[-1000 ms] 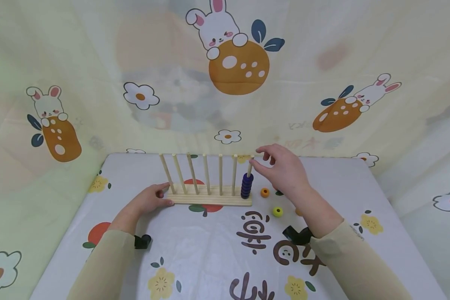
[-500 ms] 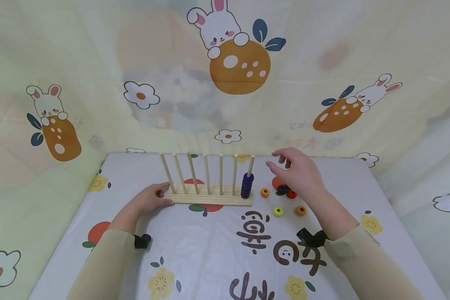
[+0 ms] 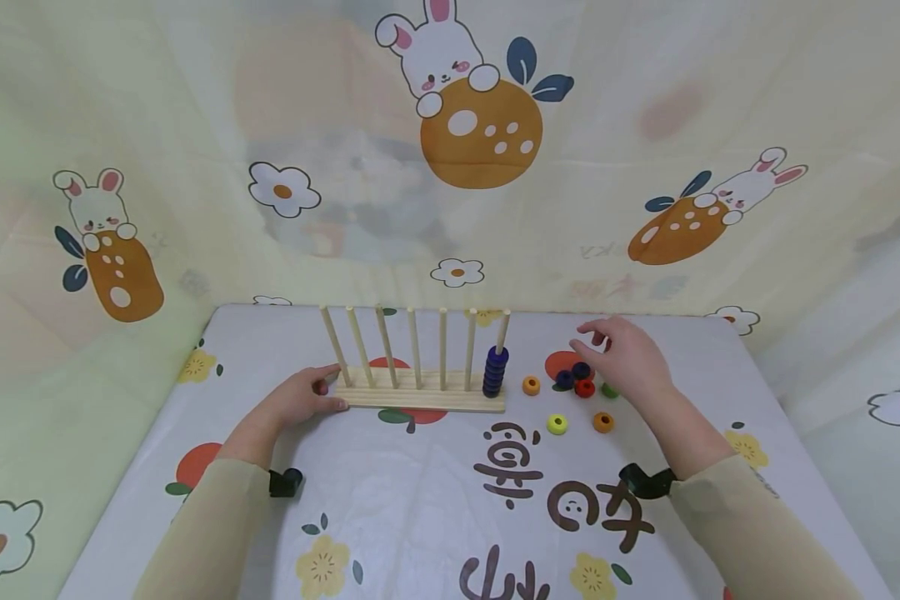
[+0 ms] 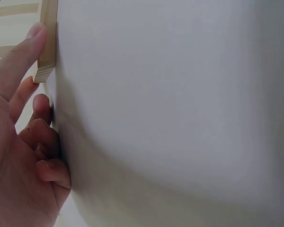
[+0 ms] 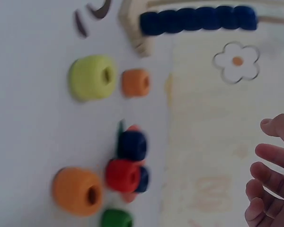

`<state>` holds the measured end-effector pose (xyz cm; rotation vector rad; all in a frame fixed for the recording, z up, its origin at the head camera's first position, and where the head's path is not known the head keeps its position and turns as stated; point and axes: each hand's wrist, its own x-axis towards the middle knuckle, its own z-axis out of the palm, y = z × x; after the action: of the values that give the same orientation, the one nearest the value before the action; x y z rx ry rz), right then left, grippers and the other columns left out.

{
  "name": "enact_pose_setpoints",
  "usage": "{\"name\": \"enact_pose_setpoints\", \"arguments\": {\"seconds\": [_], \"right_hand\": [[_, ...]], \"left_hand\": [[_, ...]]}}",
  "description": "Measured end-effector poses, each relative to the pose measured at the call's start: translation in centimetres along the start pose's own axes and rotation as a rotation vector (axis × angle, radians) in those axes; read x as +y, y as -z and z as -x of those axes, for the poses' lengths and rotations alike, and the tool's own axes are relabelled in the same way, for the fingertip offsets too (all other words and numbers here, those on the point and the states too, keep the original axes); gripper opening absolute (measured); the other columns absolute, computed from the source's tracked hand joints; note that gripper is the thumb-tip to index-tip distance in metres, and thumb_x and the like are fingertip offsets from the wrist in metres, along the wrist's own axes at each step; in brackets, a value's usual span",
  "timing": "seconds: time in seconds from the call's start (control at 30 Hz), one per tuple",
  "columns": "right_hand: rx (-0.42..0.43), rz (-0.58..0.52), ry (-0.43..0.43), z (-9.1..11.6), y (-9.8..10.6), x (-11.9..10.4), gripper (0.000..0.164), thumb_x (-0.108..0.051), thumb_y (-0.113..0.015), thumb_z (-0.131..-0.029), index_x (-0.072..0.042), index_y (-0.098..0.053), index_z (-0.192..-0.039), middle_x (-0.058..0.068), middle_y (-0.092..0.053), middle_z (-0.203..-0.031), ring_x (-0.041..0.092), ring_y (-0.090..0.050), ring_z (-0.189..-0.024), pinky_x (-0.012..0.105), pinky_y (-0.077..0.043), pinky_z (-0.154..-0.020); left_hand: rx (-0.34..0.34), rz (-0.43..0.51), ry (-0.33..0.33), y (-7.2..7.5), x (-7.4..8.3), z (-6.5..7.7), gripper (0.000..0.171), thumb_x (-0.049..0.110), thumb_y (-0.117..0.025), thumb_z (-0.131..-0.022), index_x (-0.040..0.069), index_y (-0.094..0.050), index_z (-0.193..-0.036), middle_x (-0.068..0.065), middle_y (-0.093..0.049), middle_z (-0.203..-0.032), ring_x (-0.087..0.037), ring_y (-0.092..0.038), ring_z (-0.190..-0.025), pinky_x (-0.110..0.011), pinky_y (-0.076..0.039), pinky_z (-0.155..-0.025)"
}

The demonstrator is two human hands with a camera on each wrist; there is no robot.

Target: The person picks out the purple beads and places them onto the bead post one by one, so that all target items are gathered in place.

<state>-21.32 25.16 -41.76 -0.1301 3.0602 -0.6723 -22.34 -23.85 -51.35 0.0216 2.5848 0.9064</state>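
Observation:
A wooden peg rack (image 3: pixel 420 401) stands on the table, with a row of several upright pegs. Dark blue beads (image 3: pixel 496 372) are stacked on its rightmost peg; the other pegs are bare. My left hand (image 3: pixel 305 398) pinches the left end of the base, thumb in front and index finger behind. In the left wrist view the thumb (image 4: pixel 35 40) presses on the wood. My right hand (image 3: pixel 628 358) hovers over the loose beads with nothing between its fingers. Below and beside it lie a red bead (image 3: pixel 584 388), two dark blue beads (image 3: pixel 564 380) and a green bead (image 3: pixel 610 390), partly hidden.
An orange bead (image 3: pixel 531 385) lies just right of the rack. Nearer the front are a yellow-green bead (image 3: pixel 557 424) and another orange bead (image 3: pixel 603 422). A patterned curtain (image 3: pixel 360 225) hangs behind the table's back edge.
My right hand has moved away from the rightmost peg, to the right and lower, uncovering the red, dark blue and green beads. The left hand and the rack have stayed put.

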Motion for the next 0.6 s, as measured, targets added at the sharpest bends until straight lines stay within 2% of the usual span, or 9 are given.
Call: {"name": "enact_pose_setpoints", "arguments": {"seconds": [0.3,0.6], "right_hand": [[-0.097,0.024,-0.085,-0.7,-1.9,3.5,0.043,-0.034,-0.066,-0.095,-0.006,-0.065,-0.127,0.017,-0.059,-0.105,0.031,-0.052,-0.088,0.039,-0.048,-0.069],[-0.186,0.048,-0.130,-1.5,-3.7,5.7,0.046,-0.036,-0.066,-0.094,-0.005,-0.063,-0.128,0.013,-0.058,-0.094,0.027,-0.052,-0.082,0.035,-0.045,-0.063]], "left_hand": [[0.000,-0.003,0.007,0.1,0.2,0.1,0.083,0.039,-0.078,-0.085,0.016,-0.039,-0.153,-0.009,-0.048,-0.096,-0.024,-0.047,-0.095,-0.041,-0.037,-0.079],[-0.009,0.000,0.012,0.3,0.5,0.3,0.083,0.038,-0.079,-0.085,0.015,-0.039,-0.153,-0.009,-0.048,-0.096,-0.024,-0.047,-0.094,-0.040,-0.036,-0.079]]}}
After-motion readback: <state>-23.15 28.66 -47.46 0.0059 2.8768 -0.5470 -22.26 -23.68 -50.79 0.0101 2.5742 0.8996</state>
